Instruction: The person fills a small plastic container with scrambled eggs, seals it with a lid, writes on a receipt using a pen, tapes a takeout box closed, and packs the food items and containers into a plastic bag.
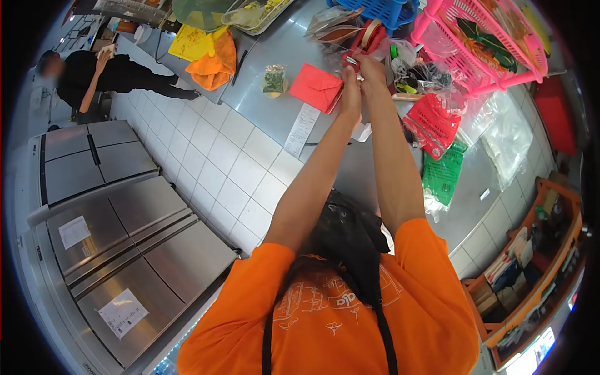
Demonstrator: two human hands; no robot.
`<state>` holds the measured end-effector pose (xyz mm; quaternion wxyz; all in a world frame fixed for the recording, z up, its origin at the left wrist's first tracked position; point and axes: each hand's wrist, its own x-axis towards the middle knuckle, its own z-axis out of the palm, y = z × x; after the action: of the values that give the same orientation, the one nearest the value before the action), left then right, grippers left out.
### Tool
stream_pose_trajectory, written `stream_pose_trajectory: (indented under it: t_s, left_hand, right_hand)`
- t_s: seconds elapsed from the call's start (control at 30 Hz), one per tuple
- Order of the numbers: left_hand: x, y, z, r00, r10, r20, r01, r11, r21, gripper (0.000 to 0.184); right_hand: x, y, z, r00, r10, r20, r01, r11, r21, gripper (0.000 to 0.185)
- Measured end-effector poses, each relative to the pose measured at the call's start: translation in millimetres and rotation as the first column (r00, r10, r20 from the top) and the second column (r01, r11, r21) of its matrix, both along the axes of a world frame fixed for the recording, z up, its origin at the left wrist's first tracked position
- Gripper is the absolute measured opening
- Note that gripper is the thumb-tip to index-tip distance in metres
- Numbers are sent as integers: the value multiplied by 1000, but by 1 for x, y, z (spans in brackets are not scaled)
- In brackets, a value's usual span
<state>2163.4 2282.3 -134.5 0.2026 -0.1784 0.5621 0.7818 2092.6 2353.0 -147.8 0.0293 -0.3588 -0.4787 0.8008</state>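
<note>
My left hand (351, 100) is beside the right edge of a red folded paper packet (315, 87) on the metal table. Its fingers are closed, but what they hold is hidden. Close against it, my right hand (373, 70) has its fingers closed around a small silvery metal thing (352, 60), too small to name. Just beyond my hands stands a red tape dispenser (369, 39) with a roll of tape. A printed receipt (302, 130) extends from under the red packet. Left of that packet lies a small clear bag of green leaves (274, 80).
On the right are a pink basket (481, 78), a red packet (434, 122), a green packet (444, 172) and clear plastic bags (505, 134). A blue basket (390, 12) is at the back. An orange cloth (214, 65) lies left. Another person (106, 72) stands beyond the steel fridge (125, 250).
</note>
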Motion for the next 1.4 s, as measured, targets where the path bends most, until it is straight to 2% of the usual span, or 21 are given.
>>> stream_pose_trajectory:
  t_s: [0.07,0.17,0.27,0.37,0.53,0.67,0.77,0.87,0.97,1.07,1.17,1.27,1.4]
  left_hand:
    - [-4,1,-6,999,15,-46,-11,995,104,65]
    - [-3,5,0,980,184,69,-195,955,223,58]
    - [-8,-1,-46,992,104,-70,-70,922,381,66]
    - [-6,-14,-24,999,27,27,-36,878,477,62]
    - [-4,-22,0,998,-35,59,14,944,328,67]
    - [-5,-19,2,995,-95,42,86,980,179,73]
    - [-8,-21,2,991,-118,63,110,986,128,73]
    - [-14,-24,1,991,-72,110,53,984,169,70]
    - [-19,-27,8,983,-184,10,184,983,-27,64]
    - [-21,-27,16,986,-165,-26,161,981,-106,55]
    - [-29,-22,-7,984,-129,-121,118,988,-96,47]
    - [-33,-17,-23,953,-90,-290,25,975,-220,33]
    - [-40,-8,-30,939,-117,-323,-103,801,-590,28]
  right_hand:
    - [10,-4,10,1000,-15,20,15,1000,1,18]
    - [32,-10,24,1000,-14,-15,15,998,67,16]
    - [61,-20,35,999,41,-20,-37,988,150,17]
    - [105,-30,75,985,161,-59,-136,943,303,19]
    - [152,-26,96,943,332,-8,-317,907,279,18]
    - [161,-33,88,929,371,-8,-359,904,231,19]
    - [162,-25,79,910,410,65,-414,888,201,19]
    - [163,-19,63,892,442,92,-451,856,252,19]
    - [164,-22,50,899,427,95,-436,864,251,18]
    - [162,-21,35,888,451,90,-453,828,330,18]
    - [161,-23,27,887,447,117,-460,828,322,17]
    - [157,-27,25,877,454,156,-479,807,346,17]
    - [156,-28,12,890,419,179,-455,813,364,18]
